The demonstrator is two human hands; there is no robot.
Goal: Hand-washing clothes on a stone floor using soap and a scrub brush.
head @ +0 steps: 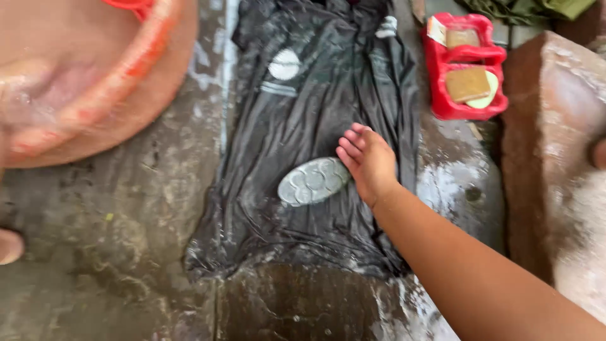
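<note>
A wet black garment lies spread flat on the concrete floor, streaked with suds. It bears a grey oval patch and a white round patch. My right hand reaches in from the lower right and rests flat on the cloth just right of the oval patch, fingers extended, holding nothing. My left hand is out of view.
A large orange-red basin sits blurred at the top left. A red two-part soap tray with brown soap bars stands at the top right. A reddish stone block borders the right side. The wet concrete floor surrounds the garment.
</note>
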